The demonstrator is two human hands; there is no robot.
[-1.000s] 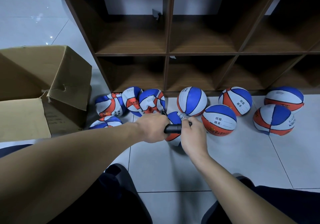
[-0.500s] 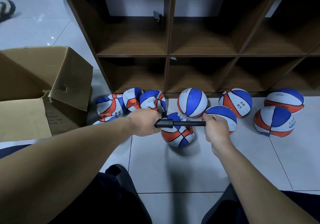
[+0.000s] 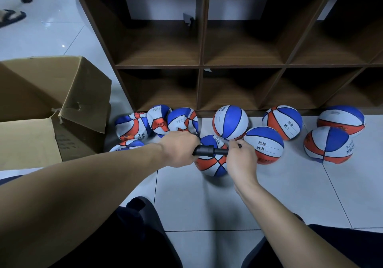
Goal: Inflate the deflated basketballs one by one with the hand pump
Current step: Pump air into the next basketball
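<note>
A black hand pump [image 3: 209, 151] lies level above a blue, white and orange basketball [image 3: 211, 164] on the tiled floor. My left hand [image 3: 179, 148] grips the pump's barrel at its left end. My right hand [image 3: 240, 158] grips the handle at the right, pushed in close to the barrel. Crumpled, deflated balls [image 3: 132, 128] lie in a cluster to the left. Rounder balls [image 3: 230, 121] sit to the right along the foot of the shelf.
A dark wooden cubby shelf [image 3: 201, 66] stands behind the balls. An open cardboard box [image 3: 51, 101] sits at the left. A person's sandalled feet [image 3: 12, 16] are at the far top left. My dark-trousered knees fill the bottom edge.
My right hand pulled the handle out to the right half a second ago and has now pushed it back in toward my left hand. Feet have come into view at top left.
</note>
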